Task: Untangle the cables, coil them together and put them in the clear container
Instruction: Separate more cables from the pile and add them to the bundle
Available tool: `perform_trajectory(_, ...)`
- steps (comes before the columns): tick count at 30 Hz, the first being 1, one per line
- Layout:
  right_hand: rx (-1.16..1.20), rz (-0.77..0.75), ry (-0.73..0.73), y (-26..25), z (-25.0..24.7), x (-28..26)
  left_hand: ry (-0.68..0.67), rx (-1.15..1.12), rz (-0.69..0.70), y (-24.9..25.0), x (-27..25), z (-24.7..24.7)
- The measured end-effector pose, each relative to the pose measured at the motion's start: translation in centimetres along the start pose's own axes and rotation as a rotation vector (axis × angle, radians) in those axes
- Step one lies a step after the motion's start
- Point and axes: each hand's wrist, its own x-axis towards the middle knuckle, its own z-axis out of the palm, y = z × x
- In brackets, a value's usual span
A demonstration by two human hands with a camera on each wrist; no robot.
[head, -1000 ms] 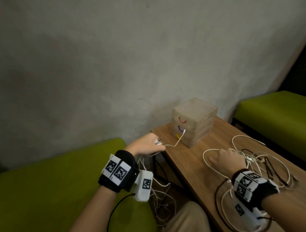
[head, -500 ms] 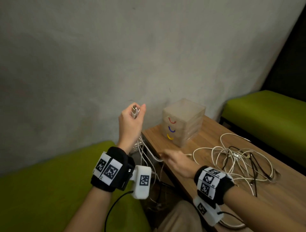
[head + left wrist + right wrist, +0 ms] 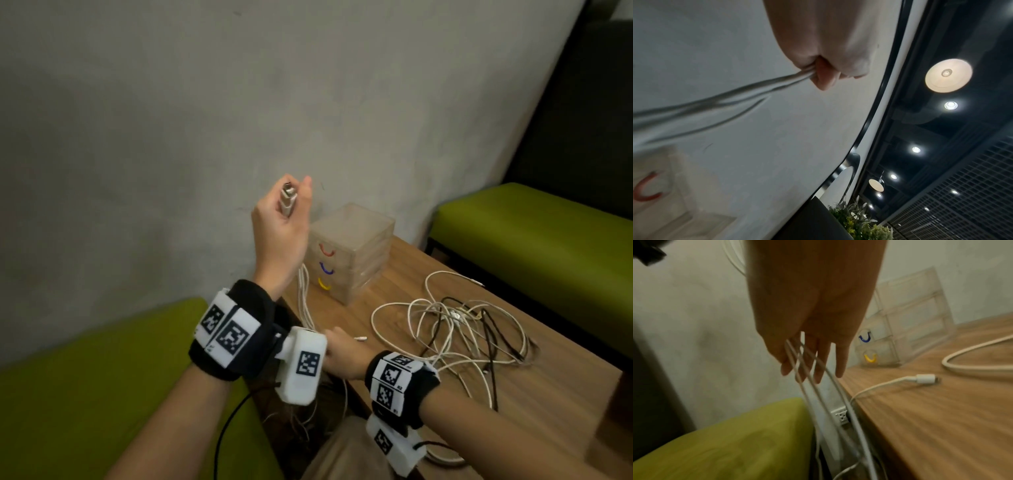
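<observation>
My left hand [image 3: 286, 219] is raised beside the wall and grips a bunch of white cable ends, their plugs [image 3: 288, 200] sticking out above the fist. The white strands [image 3: 303, 298] hang down from it past the table's left edge. In the left wrist view the fist [image 3: 818, 71] is closed round those strands. My right hand [image 3: 339, 349] sits low at that edge, half hidden behind the left wrist camera. Its fingers [image 3: 840, 363] are straight, with the hanging strands [image 3: 807, 386] running across them. A tangle of white and black cables [image 3: 455, 329] lies on the table. The clear container [image 3: 352, 253], a drawer stack with red, blue and yellow handles, stands at the far corner.
The wooden table [image 3: 513, 411] has a loose white plug [image 3: 927, 378] near its left edge. Green benches stand to the left [image 3: 85, 377] and at the far right [image 3: 531, 233]. A wall socket [image 3: 841, 416] sits below the table, where more cable hangs.
My left hand has risen from the table edge with the cable ends. My right hand has left the tangle and moved left to the hanging strands.
</observation>
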Motion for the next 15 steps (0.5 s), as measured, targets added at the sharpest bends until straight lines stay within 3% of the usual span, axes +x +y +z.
perform_trajectory(4, -0.096, 0.077, -0.175, 1.3, -1.1, -0.3, -0.06, 0.125, -0.004, -1.4, -0.9, -0.8)
perform_trajectory(7, -0.068, 0.074, -0.05, 2.8, -2.0, -0.3, -0.206, 0.183, -0.07, -2.3, -2.8, -0.1)
perform_trajectory(11, 0.164, 0.007, 0.141, 3.1, -2.1, -0.6, -0.344, 0.207, -0.117, -3.7, -4.6, 0.8)
perform_trajectory(13, 0.176, -0.043, 0.172, 2.5, -1.8, -0.6, -0.43, 0.228, -0.101, -3.6, -5.6, 1.3)
perform_trajectory(15, 0.065, -0.015, 0.075, 2.7, -1.2, -0.4, -0.49, 0.259, -0.098, -3.7, -6.1, 1.4)
